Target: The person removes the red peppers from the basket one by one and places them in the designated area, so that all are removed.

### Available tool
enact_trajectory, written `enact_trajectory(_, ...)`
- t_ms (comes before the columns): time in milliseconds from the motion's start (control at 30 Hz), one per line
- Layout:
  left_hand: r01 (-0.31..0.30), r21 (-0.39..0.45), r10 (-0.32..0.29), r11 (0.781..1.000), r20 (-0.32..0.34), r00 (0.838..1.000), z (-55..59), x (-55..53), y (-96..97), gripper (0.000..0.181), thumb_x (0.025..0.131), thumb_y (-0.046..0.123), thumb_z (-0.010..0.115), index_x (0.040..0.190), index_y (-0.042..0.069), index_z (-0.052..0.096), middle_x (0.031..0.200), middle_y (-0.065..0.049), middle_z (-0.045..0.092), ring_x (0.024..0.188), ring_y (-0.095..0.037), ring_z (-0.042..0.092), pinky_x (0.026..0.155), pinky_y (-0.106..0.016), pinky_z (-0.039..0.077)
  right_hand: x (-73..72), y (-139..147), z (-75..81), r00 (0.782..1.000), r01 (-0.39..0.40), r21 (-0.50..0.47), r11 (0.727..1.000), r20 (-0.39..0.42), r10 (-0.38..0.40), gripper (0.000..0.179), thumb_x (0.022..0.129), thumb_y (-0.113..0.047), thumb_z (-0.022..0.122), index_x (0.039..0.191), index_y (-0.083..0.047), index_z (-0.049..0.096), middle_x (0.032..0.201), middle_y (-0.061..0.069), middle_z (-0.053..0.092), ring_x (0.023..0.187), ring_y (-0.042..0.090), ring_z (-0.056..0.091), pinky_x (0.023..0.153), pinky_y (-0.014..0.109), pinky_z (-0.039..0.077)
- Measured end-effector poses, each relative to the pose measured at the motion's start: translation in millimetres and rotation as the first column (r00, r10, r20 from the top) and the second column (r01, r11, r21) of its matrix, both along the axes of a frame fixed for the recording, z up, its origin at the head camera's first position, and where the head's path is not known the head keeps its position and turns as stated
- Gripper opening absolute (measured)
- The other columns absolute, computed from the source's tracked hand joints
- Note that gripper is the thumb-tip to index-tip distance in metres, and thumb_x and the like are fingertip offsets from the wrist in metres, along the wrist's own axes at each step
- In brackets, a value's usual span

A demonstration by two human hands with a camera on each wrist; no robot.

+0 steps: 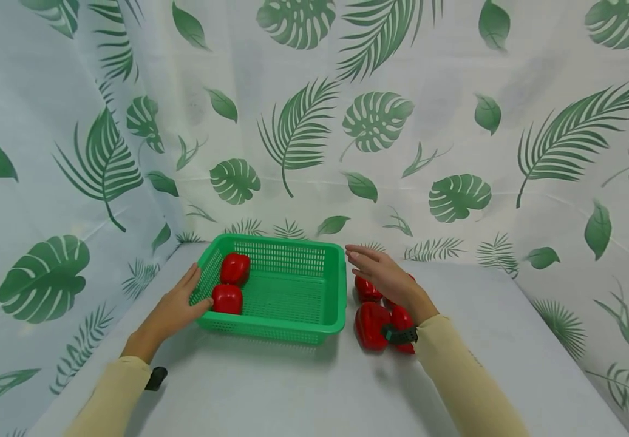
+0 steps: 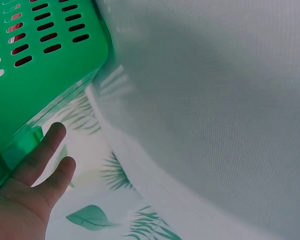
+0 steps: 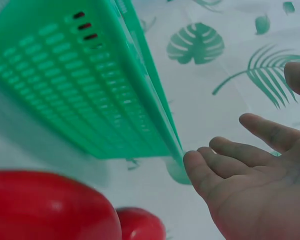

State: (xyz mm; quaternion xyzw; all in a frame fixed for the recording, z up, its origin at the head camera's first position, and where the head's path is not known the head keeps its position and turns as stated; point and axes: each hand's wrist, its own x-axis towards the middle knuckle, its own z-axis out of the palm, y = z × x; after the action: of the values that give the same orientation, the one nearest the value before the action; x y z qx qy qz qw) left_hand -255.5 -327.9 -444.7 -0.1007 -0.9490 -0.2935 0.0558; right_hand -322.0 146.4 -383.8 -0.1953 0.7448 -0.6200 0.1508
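Observation:
A green plastic basket [image 1: 287, 332] with slotted sides stands on the table, holding one red bell pepper [image 1: 235, 269] and, in front of it, another red bell pepper [image 1: 227, 299] along its left side. My left hand [image 1: 176, 311] is at the basket's left rim with fingers extended and thumb by the front left corner. Whether it bears on the rim is hard to tell. Near the right rim, my right hand [image 1: 382, 276] hovers with straight fingers, holding nothing. Below it lie several more bell peppers [image 1: 371, 326], partly hidden by the hand and wrist.
White cloth printed with green leaves [image 1: 377, 121] hangs behind the table and along both sides. The white tabletop [image 1: 271, 388] extends in front of the basket. A dark band [image 1: 402, 335] is on the right wrist, and a dark object [image 1: 156, 378] shows beside the left sleeve.

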Motion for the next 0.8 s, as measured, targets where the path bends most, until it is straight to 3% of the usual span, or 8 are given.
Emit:
enact_trajectory(233,0.004,-0.007,-0.004,1.0,0.001,1.0,-1.1,-1.5,0.6,0.09,0.104,0.042,0.06,0.166,-0.01,0.019,0.175,-0.028,0.012,0.155,-0.056,0.022,0.114,-0.077,0.031,-0.8,-16.5,-0.9,0.999,-0.03,-0.063,0.998,0.01,0.031,0.064,0.115,-0.031,0.051,0.167,0.001,0.03,0.173,0.021,0.028,0.16,0.037,0.026,0.125,0.055,0.027)
enact_trajectory(433,-0.003,-0.008,0.003,1.0,0.002,1.0,1.1,0.6,-0.6,0.09,0.104,0.041,0.06,0.166,-0.01,0.019,0.175,-0.028,0.011,0.155,-0.056,0.022,0.114,-0.077,0.031,-0.6,-35.1,5.9,0.999,-0.024,-0.093,0.995,0.026,0.026,0.061,0.115,-0.03,0.051,0.166,0.0,0.034,0.171,0.017,0.034,0.159,0.033,0.03,0.124,0.05,0.031)
enact_trajectory(567,0.009,-0.008,-0.009,1.0,-0.008,1.0,-0.7,0.6,-0.7,0.09,0.105,0.041,0.061,0.166,-0.01,0.019,0.175,-0.028,0.011,0.155,-0.056,0.022,0.114,-0.077,0.031,-2.3,-45.8,7.1,0.999,-0.014,-0.092,0.996,0.051,0.019,0.06,0.115,-0.031,0.052,0.165,-0.002,0.037,0.169,0.014,0.039,0.158,0.032,0.033,0.124,0.048,0.033)
enact_trajectory(800,0.002,-0.007,-0.003,1.0,-0.01,1.0,-1.1,1.1,-0.2,0.089,0.104,0.04,0.061,0.165,-0.01,0.021,0.175,-0.028,0.013,0.155,-0.056,0.023,0.113,-0.078,0.031,-10.1,-66.1,10.3,0.997,-0.069,-0.081,0.994,0.037,0.072,0.061,0.116,-0.035,0.049,0.167,-0.004,0.035,0.17,0.01,0.038,0.158,0.028,0.033,0.124,0.044,0.033)
